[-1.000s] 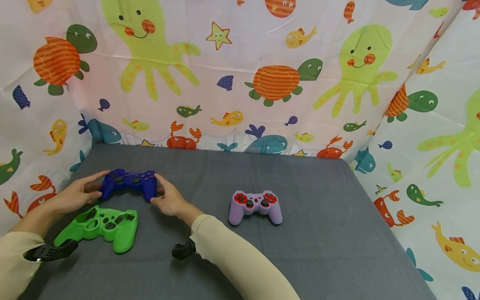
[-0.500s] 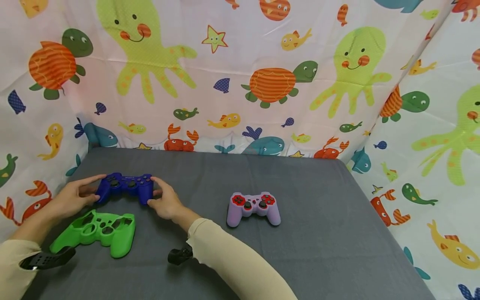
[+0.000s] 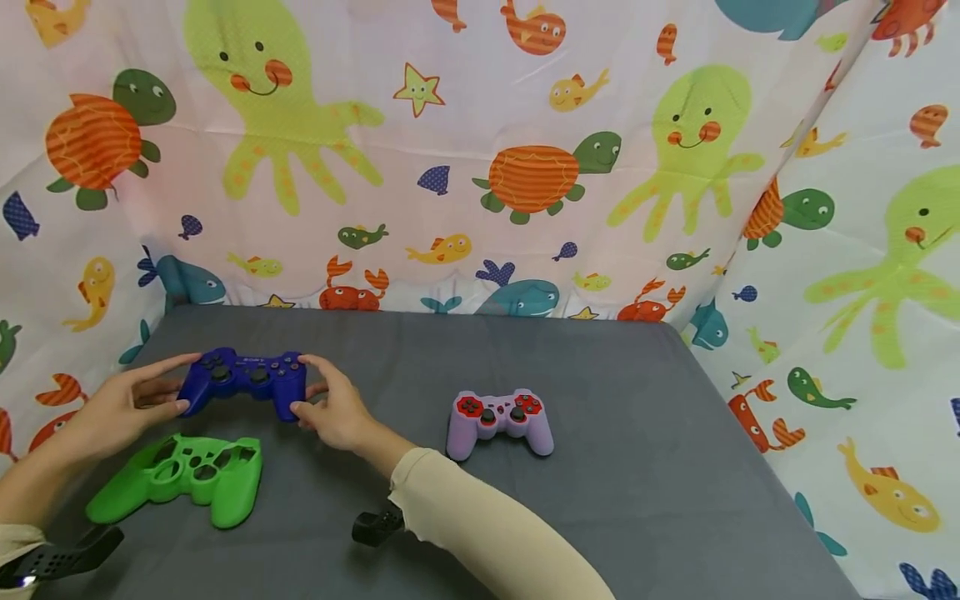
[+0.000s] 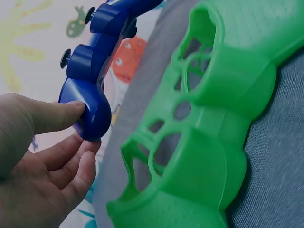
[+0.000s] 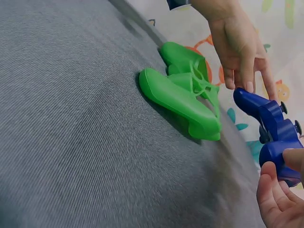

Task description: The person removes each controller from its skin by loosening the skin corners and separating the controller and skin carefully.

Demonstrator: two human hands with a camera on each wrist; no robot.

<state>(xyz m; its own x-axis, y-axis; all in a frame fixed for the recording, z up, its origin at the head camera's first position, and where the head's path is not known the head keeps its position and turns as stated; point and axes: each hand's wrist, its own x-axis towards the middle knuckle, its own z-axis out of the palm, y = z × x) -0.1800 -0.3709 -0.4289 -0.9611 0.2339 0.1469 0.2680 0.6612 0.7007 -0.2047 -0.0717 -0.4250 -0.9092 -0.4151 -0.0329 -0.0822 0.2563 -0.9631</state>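
Note:
A blue game controller [image 3: 243, 377] is held up by both hands, one at each grip, at the left of the head view. My left hand [image 3: 127, 400] pinches its left grip between thumb and fingers; the left wrist view shows that thumb pressed on the blue grip [image 4: 88, 111]. On the other side, my right hand [image 3: 337, 408] pinches the right grip. Nearer to me, a green silicone controller cover [image 3: 187, 475] lies on the table, its button holes facing up and hollow. Both wrist views show the blue controller [image 5: 273, 123] raised above the table surface.
A lavender controller with red button areas [image 3: 500, 423] lies near the middle of the grey cloth-covered table [image 3: 637, 467], right of my right forearm. A white curtain [image 3: 465, 108] printed with sea animals encloses the back and sides. Black wrist camera straps [image 3: 63, 560] sit on the arms.
The blue controller looks slightly larger now, lifted a little toward the head camera in both hands. The whole head view has shifted slightly. The green cover and lavender controller stay in place.

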